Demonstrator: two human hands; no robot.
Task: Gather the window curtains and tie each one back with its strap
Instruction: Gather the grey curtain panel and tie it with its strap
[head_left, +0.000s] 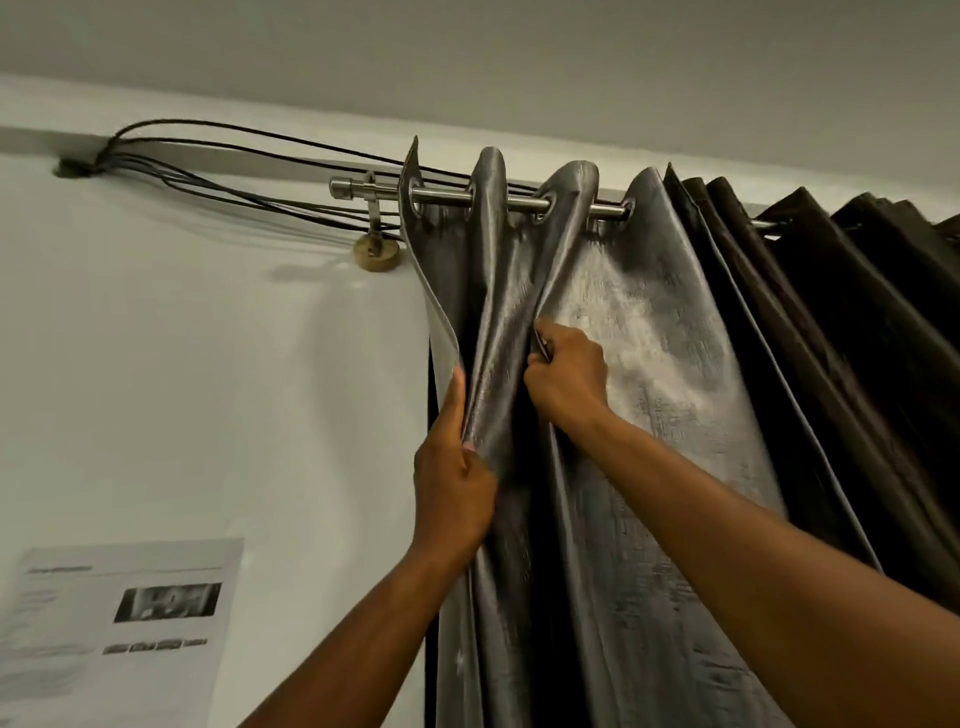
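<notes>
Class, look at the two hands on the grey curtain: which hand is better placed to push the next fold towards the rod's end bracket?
Probably the right hand: it pinches a fold further along the curtain, while the left hand holds the folds nearest the bracket.

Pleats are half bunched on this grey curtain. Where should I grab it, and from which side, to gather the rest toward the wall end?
Take the next outward fold of the grey curtain, right of where the right hand pinches a crease, and push it left along the rod. Come from the room side, a little below the eyelets: the ridges stand vertical and face you. The left hand already holds the end pleats.
</notes>
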